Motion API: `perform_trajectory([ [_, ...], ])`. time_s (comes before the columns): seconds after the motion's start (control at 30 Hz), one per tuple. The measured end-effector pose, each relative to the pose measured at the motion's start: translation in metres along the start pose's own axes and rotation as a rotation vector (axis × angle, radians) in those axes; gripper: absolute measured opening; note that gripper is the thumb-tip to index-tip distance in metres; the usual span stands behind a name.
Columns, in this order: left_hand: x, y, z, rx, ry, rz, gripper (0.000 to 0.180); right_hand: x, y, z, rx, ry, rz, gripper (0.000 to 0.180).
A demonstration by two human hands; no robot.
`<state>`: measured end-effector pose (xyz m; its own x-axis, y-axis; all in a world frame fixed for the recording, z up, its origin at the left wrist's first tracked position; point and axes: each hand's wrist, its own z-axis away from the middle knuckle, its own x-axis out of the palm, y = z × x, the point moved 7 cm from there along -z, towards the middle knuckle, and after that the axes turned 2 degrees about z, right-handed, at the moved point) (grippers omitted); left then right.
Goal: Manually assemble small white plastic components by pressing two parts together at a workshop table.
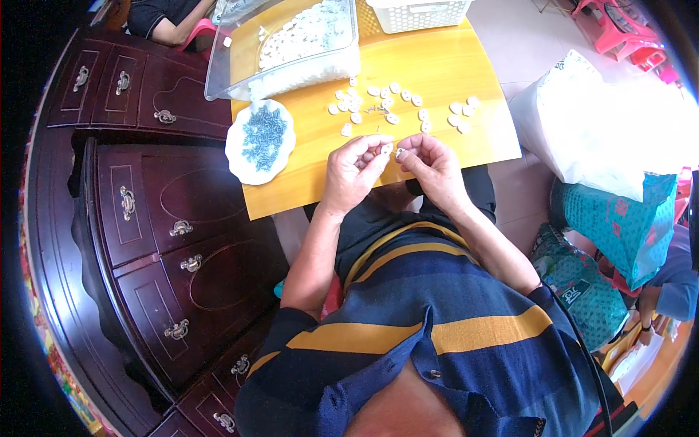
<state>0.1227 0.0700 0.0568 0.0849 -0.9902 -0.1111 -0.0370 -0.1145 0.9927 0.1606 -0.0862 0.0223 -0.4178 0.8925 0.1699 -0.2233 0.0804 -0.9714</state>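
Both hands meet just above the near edge of the yellow table. My left hand is closed in a pinch on a small white plastic piece. Close beside it, my right hand pinches something tiny, partly hidden by the fingers and too small to name. Beyond the fingers lie several loose white oval pieces with holes and a few small screws. To the right is a small group of white oval pieces. A scalloped white plate holds a heap of screws.
A clear plastic bin of white pieces and a white basket stand at the far side. Dark wooden drawers border the left. White and teal bags stand at right. Other people sit at far left and right.
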Motion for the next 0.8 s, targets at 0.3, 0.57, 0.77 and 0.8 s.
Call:
perform_trajectory([
  [0.3, 0.003, -0.004, 0.001, -0.021, -0.023, -0.014, 0.027, 0.001, 0.003, 0.0, -0.021, 0.025, 0.025, 0.013],
  [0.57, 0.004, 0.007, -0.001, 0.043, -0.03, -0.08, 0.022, 0.001, 0.009, -0.001, 0.129, -0.018, -0.133, 0.016],
  [0.77, 0.004, 0.009, -0.001, 0.053, -0.041, -0.059, 0.02, 0.003, 0.01, 0.001, 0.18, -0.037, -0.219, 0.018],
  [0.8, 0.004, 0.01, -0.001, 0.06, -0.045, -0.075, 0.02, 0.003, 0.01, 0.0, 0.181, -0.045, -0.232, 0.018],
])
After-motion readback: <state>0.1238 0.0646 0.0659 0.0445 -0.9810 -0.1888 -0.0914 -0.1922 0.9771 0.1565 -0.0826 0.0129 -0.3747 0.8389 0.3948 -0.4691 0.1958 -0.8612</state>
